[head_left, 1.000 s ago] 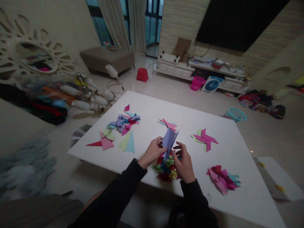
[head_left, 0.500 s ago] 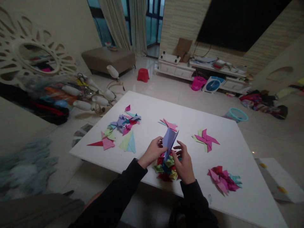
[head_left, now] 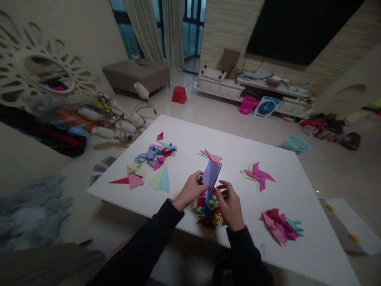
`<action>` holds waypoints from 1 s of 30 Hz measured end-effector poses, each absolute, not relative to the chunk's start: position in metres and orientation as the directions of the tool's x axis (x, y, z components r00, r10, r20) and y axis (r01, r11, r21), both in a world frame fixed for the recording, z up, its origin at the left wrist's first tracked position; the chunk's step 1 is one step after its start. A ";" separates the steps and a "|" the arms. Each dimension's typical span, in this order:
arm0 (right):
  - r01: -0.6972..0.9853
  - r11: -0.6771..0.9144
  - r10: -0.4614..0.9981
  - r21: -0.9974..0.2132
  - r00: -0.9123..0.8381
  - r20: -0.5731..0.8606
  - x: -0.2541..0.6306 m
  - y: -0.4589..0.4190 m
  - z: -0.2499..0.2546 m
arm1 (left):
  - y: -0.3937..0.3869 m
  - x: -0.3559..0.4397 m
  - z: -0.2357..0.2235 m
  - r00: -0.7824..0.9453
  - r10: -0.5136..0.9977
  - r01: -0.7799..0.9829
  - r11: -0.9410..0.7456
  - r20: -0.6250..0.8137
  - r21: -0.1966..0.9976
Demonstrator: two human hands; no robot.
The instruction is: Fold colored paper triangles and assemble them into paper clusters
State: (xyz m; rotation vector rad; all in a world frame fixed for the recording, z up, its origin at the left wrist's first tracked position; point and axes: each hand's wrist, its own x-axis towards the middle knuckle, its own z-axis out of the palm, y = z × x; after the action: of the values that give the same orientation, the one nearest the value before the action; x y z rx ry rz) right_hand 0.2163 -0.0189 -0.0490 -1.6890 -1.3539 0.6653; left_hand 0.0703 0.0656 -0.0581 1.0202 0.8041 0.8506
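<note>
A purple folded paper (head_left: 211, 174) stands nearly upright above the middle of the near table edge. My left hand (head_left: 191, 190) pinches its left side between thumb and fingers. Just to the right, my right hand (head_left: 231, 205) has its fingers curved and apart, close to the paper's lower right edge; I cannot tell whether a fingertip touches it. Beneath both hands lies a heap of small folded paper pieces (head_left: 207, 218) in red, green, blue and yellow, partly covered by them. Behind the purple paper are pink and light-blue folded papers (head_left: 212, 155).
The white table (head_left: 190, 135) also carries a pile of paper figures (head_left: 153, 155) at left, a green-and-blue folded paper (head_left: 162, 178), a pink-and-green pinwheel (head_left: 258, 175) and a pink paper pile (head_left: 279, 226) at right. Beyond the far right edge stands a light-blue basket (head_left: 297, 143).
The purple paper has turned slightly and its two layers sit closer together at the top. My right hand has shifted very little; my left hand keeps its pinch.
</note>
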 end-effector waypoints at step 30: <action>0.423 -0.041 0.945 -0.905 0.312 0.103 0.220 -0.018 -0.057 | 0.058 0.073 -0.047 0.550 0.816 -0.189 0.329 -0.178 0.925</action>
State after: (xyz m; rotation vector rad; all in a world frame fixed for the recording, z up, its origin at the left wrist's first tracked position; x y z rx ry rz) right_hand 0.2203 -0.0181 -0.0567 -1.6324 -1.2646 0.6920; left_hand 0.0733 0.0580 -0.0469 1.0312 0.7298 0.7394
